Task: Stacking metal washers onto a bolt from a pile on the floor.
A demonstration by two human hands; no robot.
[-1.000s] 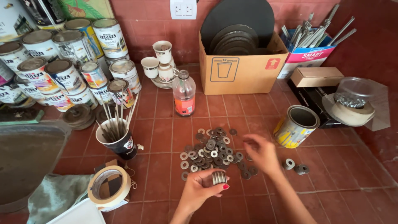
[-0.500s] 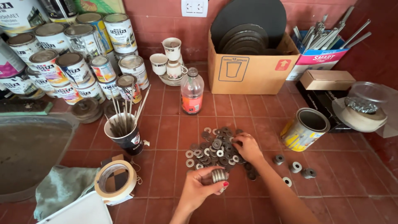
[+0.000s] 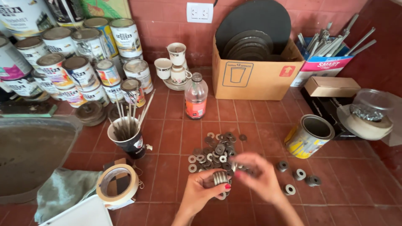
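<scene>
While we look down at the red tiled bench [image 3: 176, 117], we see our left hand [image 3: 205, 190] closed around a short stack of washers [image 3: 220, 178]. The fingers wrap it from below and the thumb presses on the side, so the stack sits in our grip just above the bench. Its long axis lies almost flat and runs roughly left to right, with the open end turned toward our right hand [image 3: 255, 178].

Our right hand is a bit blurred. Its fingertips are drawn together at the right end of the stack, as in a pinch, but we cannot tell if one washer is between them. The two hands almost touch, and the right one is the nearer to the free end of the stack.

Just beyond both hands, farther from us, lies the loose pile of washers [image 3: 215, 152] spread on the tiles. To the right of the right hand stand a few small separate stacks [image 3: 298, 178]. A tipped tin can [image 3: 309, 136] lies behind them. At the left are a roll of tape [image 3: 118, 184] and a dark cup with sticks [image 3: 127, 140].
</scene>
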